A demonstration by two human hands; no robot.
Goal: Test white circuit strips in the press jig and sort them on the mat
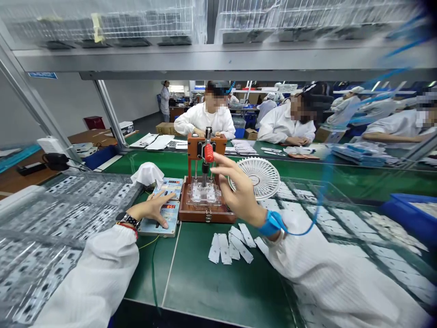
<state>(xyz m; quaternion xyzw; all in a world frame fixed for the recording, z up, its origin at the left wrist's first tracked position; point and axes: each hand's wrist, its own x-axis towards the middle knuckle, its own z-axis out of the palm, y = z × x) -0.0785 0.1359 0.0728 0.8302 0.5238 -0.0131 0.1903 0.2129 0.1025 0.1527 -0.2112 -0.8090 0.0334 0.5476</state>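
Observation:
A brown press fixture (205, 200) stands on the green mat (218, 278), with a red-knobbed lever (208, 152) upright and a clear block with small white boards (204, 193) under it. My right hand (237, 189) hovers beside the lever, fingers spread and holding nothing; a blue wrist strap (272, 223) circles the wrist. My left hand (153, 208) lies flat on a light-blue meter (164, 217) with a red digital readout, fingers stretched out. Several loose white strips (232, 246) lie in front of the fixture.
A small white fan (259, 176) stands right of the fixture. Trays of small boards (51, 228) fill the left, more trays (341, 218) lie on the right beside a blue bin (413, 212). A white cloth (148, 173) sits behind the meters. People in white coats work at the opposite bench.

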